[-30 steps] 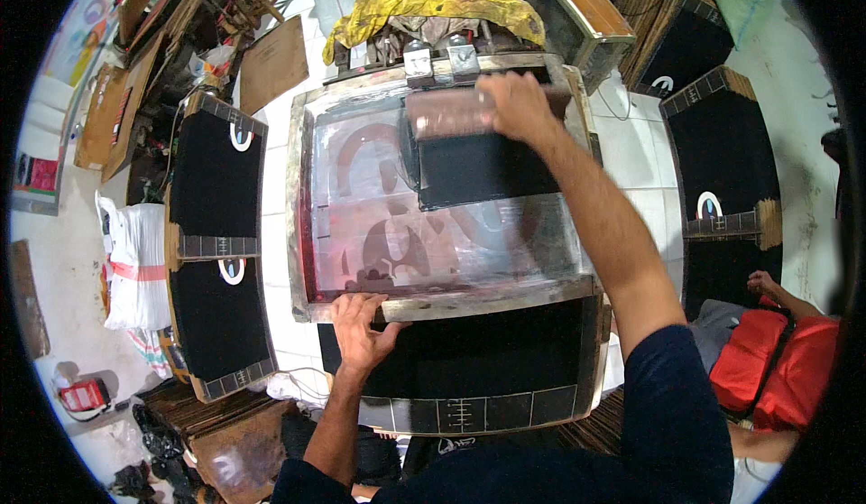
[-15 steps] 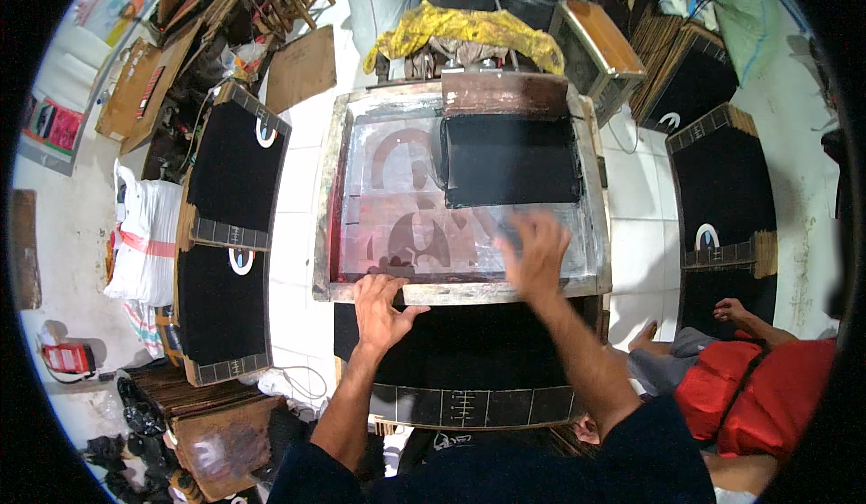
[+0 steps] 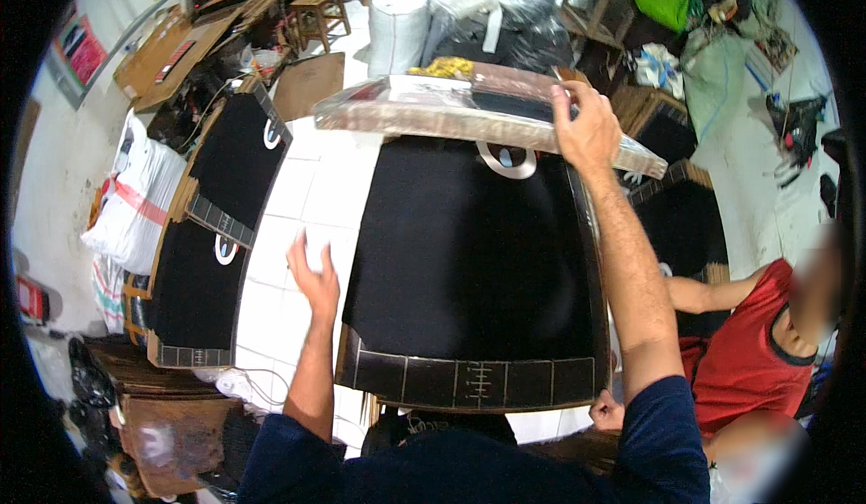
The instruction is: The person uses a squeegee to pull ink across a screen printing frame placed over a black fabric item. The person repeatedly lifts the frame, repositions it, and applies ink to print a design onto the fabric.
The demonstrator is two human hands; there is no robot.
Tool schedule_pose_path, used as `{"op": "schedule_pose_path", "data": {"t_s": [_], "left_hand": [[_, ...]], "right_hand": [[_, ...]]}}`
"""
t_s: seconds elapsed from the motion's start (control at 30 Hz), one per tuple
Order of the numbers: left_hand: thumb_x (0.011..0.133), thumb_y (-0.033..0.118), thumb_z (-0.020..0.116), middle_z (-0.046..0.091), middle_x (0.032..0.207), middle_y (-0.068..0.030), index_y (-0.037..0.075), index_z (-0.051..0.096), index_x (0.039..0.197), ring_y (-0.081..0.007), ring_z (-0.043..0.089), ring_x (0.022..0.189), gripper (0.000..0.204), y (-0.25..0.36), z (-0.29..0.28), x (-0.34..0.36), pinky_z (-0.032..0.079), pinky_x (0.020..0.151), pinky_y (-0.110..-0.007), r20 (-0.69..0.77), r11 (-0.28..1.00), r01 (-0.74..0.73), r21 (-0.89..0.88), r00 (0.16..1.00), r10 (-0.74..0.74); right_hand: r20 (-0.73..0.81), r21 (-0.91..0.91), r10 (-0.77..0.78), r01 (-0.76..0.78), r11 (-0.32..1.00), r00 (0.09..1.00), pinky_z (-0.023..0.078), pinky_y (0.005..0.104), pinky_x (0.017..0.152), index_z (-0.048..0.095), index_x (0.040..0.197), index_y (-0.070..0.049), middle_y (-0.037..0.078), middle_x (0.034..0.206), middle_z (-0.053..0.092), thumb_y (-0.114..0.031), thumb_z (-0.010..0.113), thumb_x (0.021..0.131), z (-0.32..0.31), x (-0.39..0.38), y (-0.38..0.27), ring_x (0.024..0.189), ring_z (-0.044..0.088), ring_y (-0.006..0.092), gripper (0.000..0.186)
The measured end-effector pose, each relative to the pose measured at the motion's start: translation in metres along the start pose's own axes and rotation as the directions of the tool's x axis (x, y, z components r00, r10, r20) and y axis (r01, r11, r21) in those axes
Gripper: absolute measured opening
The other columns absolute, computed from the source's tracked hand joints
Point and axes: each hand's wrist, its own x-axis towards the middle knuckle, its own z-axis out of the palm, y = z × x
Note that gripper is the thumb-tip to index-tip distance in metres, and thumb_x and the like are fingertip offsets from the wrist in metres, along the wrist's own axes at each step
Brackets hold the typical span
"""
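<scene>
My right hand (image 3: pixel 588 127) grips the near edge of a screen printing frame (image 3: pixel 433 123), which is tilted up at the far end of the table. Under it lies a board covered in black cloth (image 3: pixel 469 260), with a white ring-shaped print holding a blue spot (image 3: pixel 507 159) near its far edge. The near end of the board is a dark strip with pale ruled marks (image 3: pixel 478 380). My left hand (image 3: pixel 314 278) hangs in the air left of the board, fingers apart and holding nothing. The frame's underside is hidden from view.
Black cloth-covered boards with similar prints stand at the left (image 3: pixel 194 296) and right (image 3: pixel 681 224). A person in a red top (image 3: pixel 753 351) sits close at the right, a hand (image 3: pixel 606 411) near the board's corner. White sacks (image 3: pixel 144 206) and a stool (image 3: pixel 320 17) stand beyond.
The frame was lying flat over the board and is now raised at its near side. My right hand moved from above the mesh to its edge; my left hand let go of the frame.
</scene>
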Motion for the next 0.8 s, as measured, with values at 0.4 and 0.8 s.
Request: {"op": "schedule_pose_path", "data": {"t_s": [0.4, 0.8], "left_hand": [[0.091, 0.041, 0.075, 0.079, 0.106, -0.0161, 0.015, 0.081, 0.118, -0.0346, 0.076, 0.097, 0.038, -0.104, -0.116, -0.382, 0.06, 0.085, -0.046, 0.261, 0.463, 0.728, 0.506, 0.382, -0.886], [0.094, 0.021, 0.064, 0.072, 0.091, -0.0158, 0.008, 0.071, 0.098, -0.0386, 0.071, 0.089, 0.015, -0.117, -0.085, -0.328, 0.055, 0.078, -0.051, 0.216, 0.71, 0.361, 0.605, 0.784, -0.583]], "right_hand": [[0.267, -0.001, 0.139, -0.144, 0.99, 0.954, 0.052, 0.0438, 0.089, 0.071, 0.126, -0.014, 0.01, 0.101, 0.079, -0.062, 0.05, 0.102, 0.003, 0.1, 0.021, 0.105, 0.073, 0.0311, 0.058], [0.236, -0.011, 0.101, -0.102, 0.995, 0.966, 0.049, 0.0386, 0.083, 0.071, 0.125, -0.007, 0.01, 0.087, 0.072, -0.056, 0.051, 0.105, -0.002, 0.1, 0.01, 0.087, 0.07, 0.026, 0.056]]}}
